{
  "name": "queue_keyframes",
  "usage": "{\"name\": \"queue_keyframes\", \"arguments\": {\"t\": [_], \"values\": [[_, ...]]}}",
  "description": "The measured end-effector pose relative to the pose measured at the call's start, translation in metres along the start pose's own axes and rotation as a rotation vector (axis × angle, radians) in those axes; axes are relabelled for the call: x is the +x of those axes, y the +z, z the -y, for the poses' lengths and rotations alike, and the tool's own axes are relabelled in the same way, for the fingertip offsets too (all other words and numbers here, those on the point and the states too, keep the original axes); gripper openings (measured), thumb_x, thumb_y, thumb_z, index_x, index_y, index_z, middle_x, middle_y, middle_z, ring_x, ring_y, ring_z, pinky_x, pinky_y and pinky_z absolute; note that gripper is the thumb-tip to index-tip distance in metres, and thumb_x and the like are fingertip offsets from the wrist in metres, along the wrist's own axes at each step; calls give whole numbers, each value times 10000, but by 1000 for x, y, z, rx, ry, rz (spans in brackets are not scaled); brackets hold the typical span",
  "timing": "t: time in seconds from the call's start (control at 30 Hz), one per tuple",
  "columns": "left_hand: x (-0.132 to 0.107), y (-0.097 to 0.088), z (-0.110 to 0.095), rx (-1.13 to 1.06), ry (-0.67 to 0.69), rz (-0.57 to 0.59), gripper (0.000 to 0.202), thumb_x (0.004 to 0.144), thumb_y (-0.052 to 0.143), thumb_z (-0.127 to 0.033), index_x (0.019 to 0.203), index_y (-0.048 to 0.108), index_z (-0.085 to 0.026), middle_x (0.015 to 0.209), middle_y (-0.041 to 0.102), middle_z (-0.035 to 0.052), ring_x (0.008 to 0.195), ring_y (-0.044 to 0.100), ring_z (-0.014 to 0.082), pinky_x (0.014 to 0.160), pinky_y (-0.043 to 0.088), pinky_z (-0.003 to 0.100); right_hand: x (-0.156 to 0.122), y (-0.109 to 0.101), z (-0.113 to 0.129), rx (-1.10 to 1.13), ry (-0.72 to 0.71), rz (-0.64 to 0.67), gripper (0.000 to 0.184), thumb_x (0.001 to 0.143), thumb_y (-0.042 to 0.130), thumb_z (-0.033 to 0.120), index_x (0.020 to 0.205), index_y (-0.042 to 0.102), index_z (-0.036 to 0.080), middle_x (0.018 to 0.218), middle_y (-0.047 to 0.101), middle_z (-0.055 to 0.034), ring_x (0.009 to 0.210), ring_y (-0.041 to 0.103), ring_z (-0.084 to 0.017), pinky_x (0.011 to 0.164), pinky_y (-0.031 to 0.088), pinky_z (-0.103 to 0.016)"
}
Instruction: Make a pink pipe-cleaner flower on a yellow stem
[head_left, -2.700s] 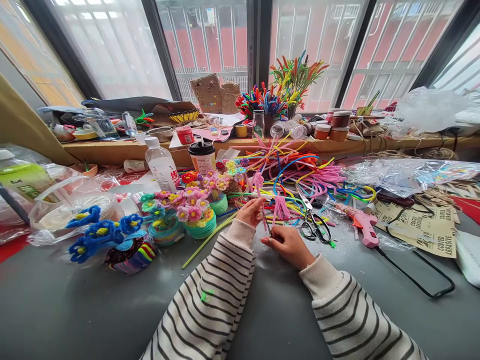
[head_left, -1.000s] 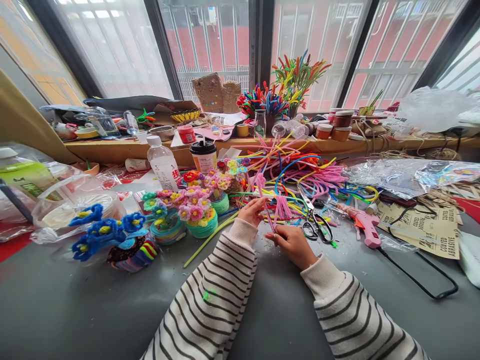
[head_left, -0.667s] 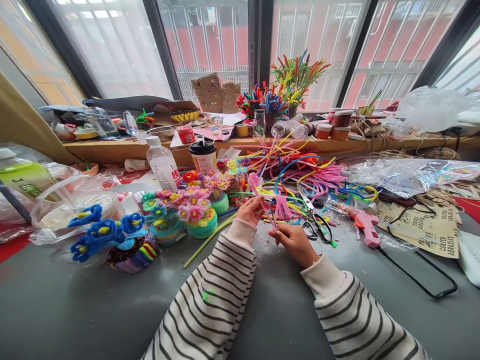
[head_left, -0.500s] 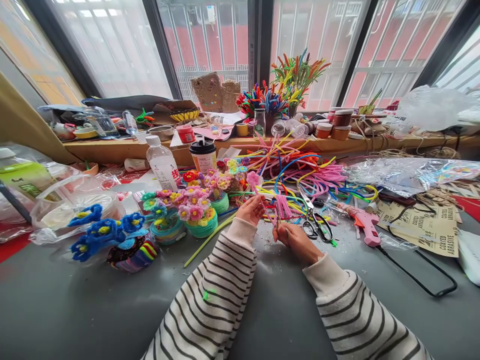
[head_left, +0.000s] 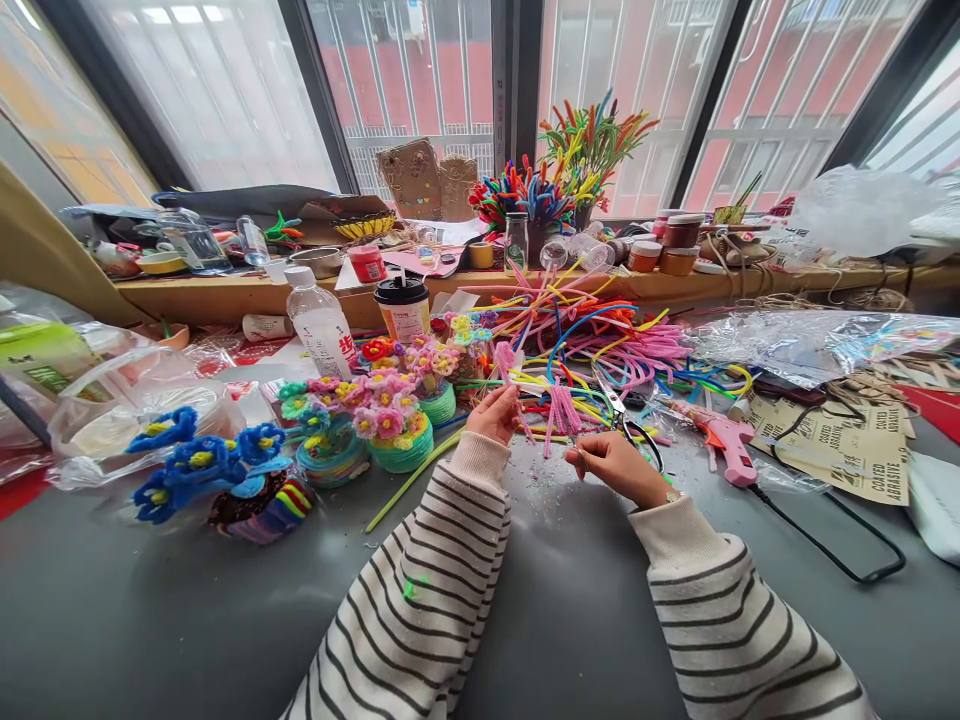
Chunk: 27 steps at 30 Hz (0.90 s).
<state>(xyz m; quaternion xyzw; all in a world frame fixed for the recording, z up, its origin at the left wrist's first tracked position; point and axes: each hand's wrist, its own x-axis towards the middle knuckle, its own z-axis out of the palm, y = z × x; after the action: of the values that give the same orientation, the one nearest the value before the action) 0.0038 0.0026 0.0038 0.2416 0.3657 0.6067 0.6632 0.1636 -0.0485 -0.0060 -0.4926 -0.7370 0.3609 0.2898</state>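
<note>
My left hand (head_left: pixel 495 415) is closed in a pinch on a pink pipe-cleaner flower (head_left: pixel 505 358), whose petals stand above the fingertips. To its right, my right hand (head_left: pixel 616 468) is closed, thumb and finger pressed together; whatever is between them is too small to make out. Short pink pipe-cleaner pieces (head_left: pixel 561 408) lie just beyond the right fingertips. A pair of scissors (head_left: pixel 613 398) lies behind the right hand, which covers part of its black handles. Past both hands spreads a tangled pile of long coloured pipe cleaners (head_left: pixel 637 350).
Finished flower pots (head_left: pixel 405 455) stand left of my hands, with a blue-flowered pot (head_left: pixel 262 510) nearer me. Behind them are a water bottle (head_left: pixel 319 320) and a lidded cup (head_left: pixel 403 308). A pink glue gun (head_left: pixel 731 445) and sandpaper sheets (head_left: pixel 840 450) lie to the right.
My right hand has moved right and slightly away from the left hand, now covering more of the scissors' handles. The left hand still holds the pink flower. The view has shifted slightly.
</note>
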Motion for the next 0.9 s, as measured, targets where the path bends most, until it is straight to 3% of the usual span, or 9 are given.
{"name": "queue_keyframes", "arguments": {"t": [0.1,0.23,0.3,0.4,0.5,0.53,0.6,0.73,0.9], "values": [[-1,-6,-6,126,37,16,115,485,670,-155,584,621,-122,499,566,-18,405,459,28,366,320,134,0,-1,-1,-16,18,25,450,665,425,540,458,482,144,422,327,51,408,277,-58,414,197,-199],[-10,-16,-13,478,201,27,103,453,685,-135,537,629,-117,440,542,-13,379,448,32,376,331,133,-1,-5,-3,-11,41,-142,471,667,413,558,463,495,141,416,320,47,406,279,-59,415,205,-201],[-17,-17,-11,582,194,117,94,461,682,-157,526,625,-121,432,536,0,382,469,58,378,345,152,-1,-8,-7,56,50,-276,483,675,390,572,485,502,143,401,291,49,392,265,-60,400,193,-205],[-24,-17,-3,777,106,356,69,506,650,-187,552,630,-140,558,581,41,455,527,113,437,415,216,-2,-15,-15,219,68,-478,495,683,360,591,510,495,147,386,232,61,361,219,-56,372,162,-212],[-27,-24,2,1095,486,326,106,574,569,-148,629,651,-185,734,599,74,687,552,167,615,448,280,-3,-19,-20,318,73,-577,486,677,375,593,509,482,150,390,209,68,351,198,-51,362,151,-213],[-27,-29,3,1219,615,318,162,575,545,-117,660,656,-201,799,594,82,777,538,187,698,431,312,-3,-20,-20,323,71,-584,484,676,379,592,508,482,150,393,210,68,354,198,-51,363,151,-213],[-26,-43,2,1317,648,333,227,545,533,-60,660,663,-207,872,590,95,830,523,219,779,385,376,-3,-19,-19,302,68,-570,485,679,379,588,506,489,149,397,216,64,363,199,-53,367,151,-214],[-30,-69,6,1766,810,364,275,628,498,-107,797,645,-266,1016,568,69,984,458,241,824,346,409,-3,-16,-14,249,59,-519,496,680,372,589,501,508,146,389,232,57,370,205,-58,373,150,-215],[-39,-74,12,1938,905,332,334,667,485,-117,928,586,-300,1166,476,46,1120,342,233,906,246,436,-3,-15,-13,249,54,-489,497,682,373,585,503,520,145,379,235,56,366,210,-59,377,151,-213]]}}
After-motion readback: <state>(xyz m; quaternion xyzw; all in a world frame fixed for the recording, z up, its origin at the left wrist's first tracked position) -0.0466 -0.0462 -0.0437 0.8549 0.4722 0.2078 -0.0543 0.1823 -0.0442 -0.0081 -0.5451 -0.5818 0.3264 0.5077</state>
